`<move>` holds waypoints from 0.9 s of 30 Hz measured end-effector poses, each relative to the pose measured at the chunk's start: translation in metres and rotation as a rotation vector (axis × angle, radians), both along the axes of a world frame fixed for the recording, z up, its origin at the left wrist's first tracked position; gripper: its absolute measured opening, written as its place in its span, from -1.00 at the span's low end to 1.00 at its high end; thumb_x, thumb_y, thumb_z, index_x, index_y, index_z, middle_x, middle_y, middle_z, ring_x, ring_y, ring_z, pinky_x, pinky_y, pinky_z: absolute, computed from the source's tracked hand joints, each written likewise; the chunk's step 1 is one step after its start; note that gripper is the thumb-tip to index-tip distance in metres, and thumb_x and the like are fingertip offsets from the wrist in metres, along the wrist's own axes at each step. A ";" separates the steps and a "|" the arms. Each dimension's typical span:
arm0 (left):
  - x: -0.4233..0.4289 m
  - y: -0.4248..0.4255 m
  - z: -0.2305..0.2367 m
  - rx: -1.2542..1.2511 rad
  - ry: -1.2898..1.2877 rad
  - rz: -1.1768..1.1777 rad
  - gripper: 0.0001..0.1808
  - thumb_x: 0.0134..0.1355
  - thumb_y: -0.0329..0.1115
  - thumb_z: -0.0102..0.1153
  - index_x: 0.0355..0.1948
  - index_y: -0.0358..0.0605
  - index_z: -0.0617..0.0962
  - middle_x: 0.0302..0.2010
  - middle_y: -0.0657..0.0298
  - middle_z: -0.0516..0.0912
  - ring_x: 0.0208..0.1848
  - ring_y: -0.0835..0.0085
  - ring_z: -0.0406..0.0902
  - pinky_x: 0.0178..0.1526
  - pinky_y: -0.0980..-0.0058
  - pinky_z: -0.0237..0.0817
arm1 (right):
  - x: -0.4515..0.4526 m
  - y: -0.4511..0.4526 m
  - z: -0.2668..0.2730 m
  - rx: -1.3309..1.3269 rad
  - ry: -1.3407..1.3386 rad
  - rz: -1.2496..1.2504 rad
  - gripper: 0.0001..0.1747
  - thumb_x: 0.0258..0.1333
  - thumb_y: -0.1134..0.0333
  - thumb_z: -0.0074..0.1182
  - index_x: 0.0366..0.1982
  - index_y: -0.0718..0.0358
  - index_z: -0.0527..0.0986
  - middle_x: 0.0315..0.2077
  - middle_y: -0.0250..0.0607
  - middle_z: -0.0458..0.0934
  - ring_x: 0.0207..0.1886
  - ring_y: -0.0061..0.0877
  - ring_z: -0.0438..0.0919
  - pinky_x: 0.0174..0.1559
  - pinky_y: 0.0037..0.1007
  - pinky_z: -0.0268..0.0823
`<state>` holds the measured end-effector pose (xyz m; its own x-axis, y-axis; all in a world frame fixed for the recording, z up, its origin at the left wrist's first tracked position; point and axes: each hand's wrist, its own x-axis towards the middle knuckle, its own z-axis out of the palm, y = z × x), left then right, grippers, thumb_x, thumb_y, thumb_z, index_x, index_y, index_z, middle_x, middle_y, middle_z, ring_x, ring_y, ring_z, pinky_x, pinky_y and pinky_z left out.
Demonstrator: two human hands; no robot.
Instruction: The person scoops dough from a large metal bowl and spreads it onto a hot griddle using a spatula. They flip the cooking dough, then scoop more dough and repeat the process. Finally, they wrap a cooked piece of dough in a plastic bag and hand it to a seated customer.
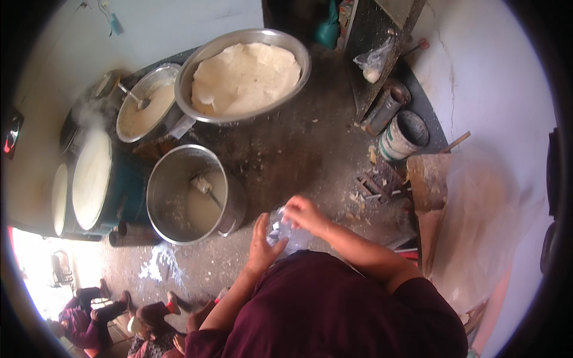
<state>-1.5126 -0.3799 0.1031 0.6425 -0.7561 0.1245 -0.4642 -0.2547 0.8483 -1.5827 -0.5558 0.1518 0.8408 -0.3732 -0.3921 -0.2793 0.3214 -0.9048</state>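
Note:
Close in front of my body, both hands are on a piece of clear, crinkled plastic, probably a bag. My left hand has the plastic between its thumb and long fingers. From above, the bent fingers of my right hand pinch the upper edge of it. My sleeves and torso hide its lower part. To the left of my hands stands a deep steel pot with pale liquid low inside. A tool with a whitish, coated head leans in that pot.
A wide steel basin holds a large pale sheet-like mass. Beside it, a ladle rests in a bowl of batter. Steam rises near blue drums on the left. A dirty bucket stands right; seated people are at lower left.

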 end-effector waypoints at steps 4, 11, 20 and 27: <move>0.066 -0.089 0.010 0.121 0.184 0.002 -0.80 0.03 -0.50 0.06 -0.26 -0.18 0.54 -0.32 0.14 0.60 -0.32 0.25 0.53 -0.20 0.43 0.35 | 0.048 -0.064 0.034 -0.040 -0.079 0.097 -0.88 0.12 0.34 0.00 -0.42 0.24 0.38 -0.55 -0.32 0.53 -0.68 -0.77 0.32 -0.65 -0.70 0.18; 0.164 -0.197 0.037 -0.171 1.594 -0.381 -0.86 0.09 -0.51 -0.09 -0.38 -0.24 0.53 -0.40 0.12 0.57 -0.35 0.28 0.52 -0.23 0.37 0.34 | 0.074 -0.260 0.021 0.158 0.065 0.062 -0.86 0.04 0.39 0.09 -0.34 0.25 0.42 -0.48 -0.33 0.53 -0.58 -0.76 0.36 -0.57 -0.71 0.16; 0.213 -0.347 0.011 -0.046 1.352 -0.030 -0.81 0.06 -0.51 -0.15 -0.39 -0.26 0.53 -0.45 0.17 0.56 -0.41 0.42 0.46 -0.31 0.50 0.27 | 0.134 -0.685 -0.024 -0.590 0.187 0.032 -0.85 -0.05 0.37 0.09 -0.38 0.27 0.49 -0.47 -0.31 0.58 -0.45 -0.59 0.52 -0.37 -0.52 0.38; 0.169 -0.472 0.005 0.261 1.377 0.597 -0.88 0.02 -0.44 -0.11 -0.48 -0.20 0.48 -0.55 0.29 0.49 -0.49 0.56 0.39 -0.41 0.60 0.21 | 0.156 -0.943 -0.100 -0.952 1.160 0.359 -0.55 0.12 0.18 -0.29 -0.11 0.30 0.45 -0.05 0.01 0.44 0.04 -0.19 0.40 0.08 -0.31 0.21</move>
<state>-1.3436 -0.8520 0.1085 0.3532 -0.2571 -0.8995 0.8474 -0.3194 0.4241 -1.4267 -1.4983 0.0513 0.3495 -0.7073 -0.6144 -0.8846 -0.4653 0.0324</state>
